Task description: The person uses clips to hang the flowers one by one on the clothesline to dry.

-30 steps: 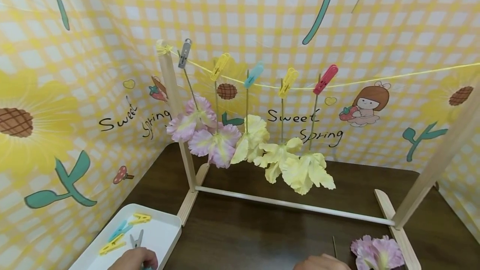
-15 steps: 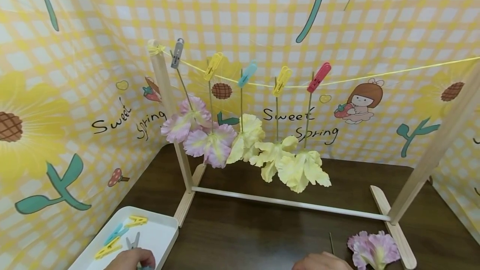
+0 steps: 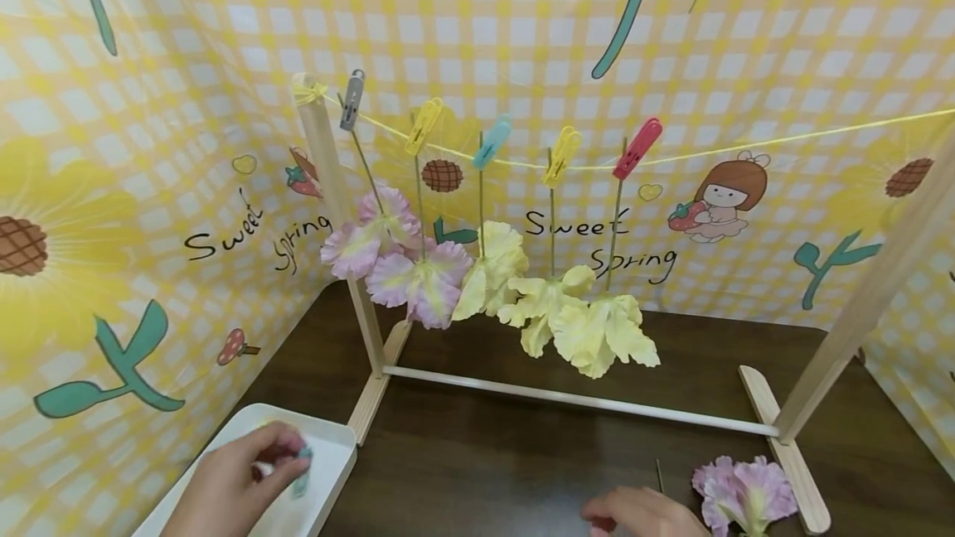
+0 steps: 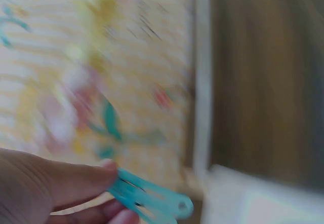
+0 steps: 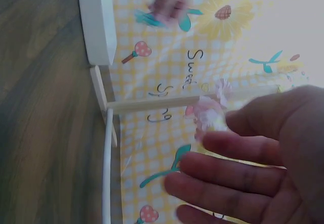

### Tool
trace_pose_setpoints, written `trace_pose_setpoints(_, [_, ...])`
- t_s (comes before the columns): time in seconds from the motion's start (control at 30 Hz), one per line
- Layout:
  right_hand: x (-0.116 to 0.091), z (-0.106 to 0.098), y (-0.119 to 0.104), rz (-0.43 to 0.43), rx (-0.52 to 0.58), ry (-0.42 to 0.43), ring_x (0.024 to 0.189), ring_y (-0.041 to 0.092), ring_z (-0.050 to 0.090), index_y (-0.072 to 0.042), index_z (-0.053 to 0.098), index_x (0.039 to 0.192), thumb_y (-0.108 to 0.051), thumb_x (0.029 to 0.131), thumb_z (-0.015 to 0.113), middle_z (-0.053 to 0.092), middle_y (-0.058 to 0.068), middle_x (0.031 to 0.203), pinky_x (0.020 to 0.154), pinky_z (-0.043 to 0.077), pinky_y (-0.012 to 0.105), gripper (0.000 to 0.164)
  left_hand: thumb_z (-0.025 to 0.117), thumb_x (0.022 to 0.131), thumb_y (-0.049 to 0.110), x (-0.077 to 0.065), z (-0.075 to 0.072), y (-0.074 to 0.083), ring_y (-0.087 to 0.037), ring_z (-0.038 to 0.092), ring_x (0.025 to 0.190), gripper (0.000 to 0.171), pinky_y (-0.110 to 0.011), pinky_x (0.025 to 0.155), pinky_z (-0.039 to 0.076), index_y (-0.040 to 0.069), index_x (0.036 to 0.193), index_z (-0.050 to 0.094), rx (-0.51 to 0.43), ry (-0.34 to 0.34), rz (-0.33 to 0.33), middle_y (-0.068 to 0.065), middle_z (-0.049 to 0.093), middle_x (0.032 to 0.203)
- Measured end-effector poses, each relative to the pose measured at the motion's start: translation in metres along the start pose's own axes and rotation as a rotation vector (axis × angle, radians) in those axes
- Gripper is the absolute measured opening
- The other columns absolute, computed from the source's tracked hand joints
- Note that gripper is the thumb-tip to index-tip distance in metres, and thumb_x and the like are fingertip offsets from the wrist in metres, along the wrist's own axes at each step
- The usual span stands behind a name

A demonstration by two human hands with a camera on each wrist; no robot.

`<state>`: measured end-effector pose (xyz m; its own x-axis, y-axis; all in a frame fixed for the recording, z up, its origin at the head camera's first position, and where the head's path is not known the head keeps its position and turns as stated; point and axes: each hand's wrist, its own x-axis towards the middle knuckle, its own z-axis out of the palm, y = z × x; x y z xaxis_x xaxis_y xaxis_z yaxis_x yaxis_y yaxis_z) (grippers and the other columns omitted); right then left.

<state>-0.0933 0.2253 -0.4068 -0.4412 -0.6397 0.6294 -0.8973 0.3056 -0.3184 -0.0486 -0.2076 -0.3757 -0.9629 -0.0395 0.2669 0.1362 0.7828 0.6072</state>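
Note:
Between thumb and fingertips, my left hand pinches a teal clothespin above the white tray. This hand covers much of the tray's inside. My right hand is low over the table, its fingers loosely extended and holding nothing in the right wrist view. Just right of it lies a pink-purple artificial flower, with a thin stem showing behind the hand. Two pink flowers and three pale yellow flowers hang upside down, their stems clipped to a yellow string.
A wooden frame carries the string, with a left post, a right post and a white crossbar near the dark table. Grey, yellow, teal and red clothespins line the string. Checked cloth surrounds the table.
My left hand has risen from the tray, bringing the teal clothespin up. My right hand has barely moved; its fingers look more extended. The head view has shifted slightly.

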Motion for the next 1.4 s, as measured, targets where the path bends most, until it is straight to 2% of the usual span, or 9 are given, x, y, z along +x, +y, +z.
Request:
trace_pose_setpoints(0.1, [0.007,0.000,-0.009,0.059,0.007,0.092,0.086,0.004,0.063,-0.016,0.066,0.114,-0.016,0.088,0.074,0.066,-0.010,0.100,0.074,0.047,0.013,0.027,0.076,0.082,0.001,0.010,0.015,0.046,-0.010,0.065,0.075,0.020,-0.024,0.066,0.053,0.015,0.091,0.066,-0.334,0.016,0.201,0.004,0.068,0.085])
trace_pose_setpoints(0.3, [0.022,0.007,-0.029,0.198,0.157,0.129,0.102,0.014,0.064,-0.012,0.052,0.138,-0.013,0.080,0.081,0.064,-0.001,0.119,0.085,0.049,0.020,0.064,0.061,0.089,-0.012,0.017,0.073,0.113,-0.024,0.066,0.095,0.016,-0.036,0.081,0.055,-0.006,0.103,0.059,-1.060,-0.322,0.389,-0.021,0.066,0.108])
trace_pose_setpoints(0.47, [0.021,0.012,-0.039,0.243,0.262,0.215,0.094,0.015,0.067,-0.009,0.058,0.131,-0.003,0.080,0.079,0.067,0.004,0.113,0.080,0.052,0.022,0.055,0.057,0.090,-0.013,0.013,0.118,0.135,-0.021,0.064,0.101,0.013,-0.031,0.086,0.052,-0.017,0.101,0.051,-1.369,-0.426,0.392,-0.018,0.066,0.112])
trace_pose_setpoints(0.6, [0.013,0.013,-0.038,0.218,0.396,0.325,0.085,0.019,0.069,0.000,0.062,0.119,0.016,0.075,0.074,0.069,0.009,0.103,0.073,0.055,0.025,0.048,0.056,0.091,-0.013,0.008,0.141,0.140,-0.019,0.065,0.100,0.013,-0.026,0.086,0.051,-0.019,0.100,0.049,-1.462,-0.433,0.354,-0.014,0.067,0.112])
trace_pose_setpoints(0.77, [0.006,0.007,-0.032,0.214,0.429,0.340,0.083,0.019,0.069,0.002,0.061,0.118,0.021,0.075,0.071,0.068,0.011,0.100,0.070,0.056,0.027,0.048,0.057,0.092,-0.011,0.010,0.153,0.143,-0.018,0.064,0.101,0.016,-0.026,0.085,0.051,-0.021,0.099,0.047,-1.454,-0.436,0.333,-0.012,0.067,0.111])
trace_pose_setpoints(0.9, [-0.004,-0.015,-0.026,0.262,0.277,0.349,0.082,0.017,0.068,0.000,0.062,0.118,0.015,0.075,0.075,0.069,0.006,0.099,0.073,0.054,0.023,0.047,0.061,0.091,-0.007,0.023,0.162,0.155,-0.020,0.064,0.101,0.019,-0.031,0.087,0.052,-0.016,0.106,0.054,-1.350,-0.456,0.336,-0.017,0.066,0.111])
trace_pose_setpoints(1.03, [-0.016,-0.048,-0.022,0.410,0.119,0.452,0.080,0.014,0.068,0.001,0.064,0.116,0.019,0.073,0.073,0.070,0.005,0.095,0.072,0.053,0.019,0.047,0.068,0.089,0.001,0.043,0.185,0.169,-0.015,0.066,0.088,0.019,-0.031,0.078,0.055,-0.007,0.105,0.064,-1.102,-0.522,0.227,-0.013,0.068,0.098])
trace_pose_setpoints(1.23, [-0.034,-0.080,-0.029,0.648,-0.046,0.563,0.081,0.011,0.068,0.002,0.066,0.113,0.019,0.076,0.071,0.071,0.004,0.099,0.076,0.052,0.017,0.041,0.077,0.083,0.009,0.049,0.244,0.194,-0.008,0.053,0.045,0.015,-0.025,0.043,0.048,0.004,0.071,0.069,-0.650,-0.727,0.013,0.000,0.061,0.056])
trace_pose_setpoints(1.4, [-0.049,-0.079,-0.028,0.704,-0.098,0.607,0.080,0.008,0.068,0.004,0.067,0.109,0.021,0.074,0.072,0.072,0.003,0.094,0.071,0.052,0.017,0.039,0.082,0.078,0.021,0.043,0.285,0.208,-0.005,0.038,0.035,0.043,-0.020,0.035,0.030,0.006,0.046,0.057,-0.379,-0.761,0.009,0.006,0.043,0.038])
